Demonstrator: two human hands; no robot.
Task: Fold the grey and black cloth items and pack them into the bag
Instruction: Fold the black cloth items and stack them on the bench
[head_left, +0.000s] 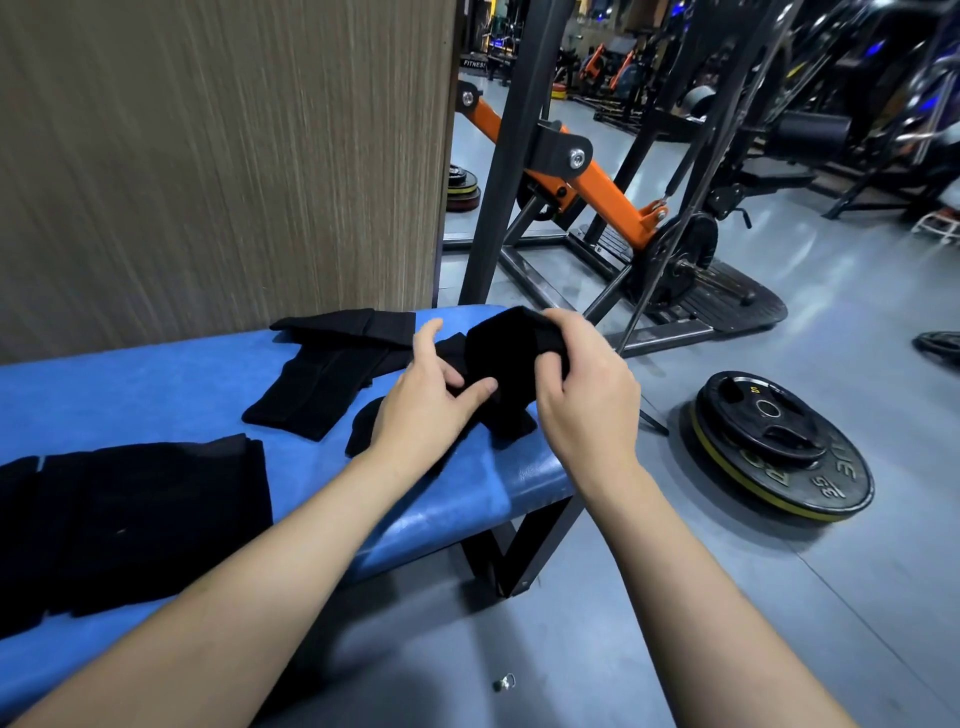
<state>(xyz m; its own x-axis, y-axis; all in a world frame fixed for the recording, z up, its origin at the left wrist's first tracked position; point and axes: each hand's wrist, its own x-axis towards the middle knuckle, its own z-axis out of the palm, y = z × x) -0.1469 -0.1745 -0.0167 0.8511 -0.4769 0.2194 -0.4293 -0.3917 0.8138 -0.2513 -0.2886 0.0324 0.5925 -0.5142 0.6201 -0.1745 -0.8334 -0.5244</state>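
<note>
- We see a plain black cloth (506, 353) at the bench's 1 o'clock end.
- The bench pad (171, 395) is bright blue.
- At 9 o'clock the wall panel (218, 156) is brown with fine vertical streaks.
- At 3 o'clock the weight plate (810, 467) is black, yellow-rimmed.
- At 12 o'clock we see an orange machine arm (602, 192).
- The floor (779, 597) is grey.

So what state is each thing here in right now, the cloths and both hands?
Black cloth in hands: lifted, half folded.
Left hand: thumb pinching it.
Right hand: fingers curled round it.
Middle cloth: lying flat on the blue bench.
Near cloth stack: folded, flat.
Weight plates: stacked on floor.
</note>
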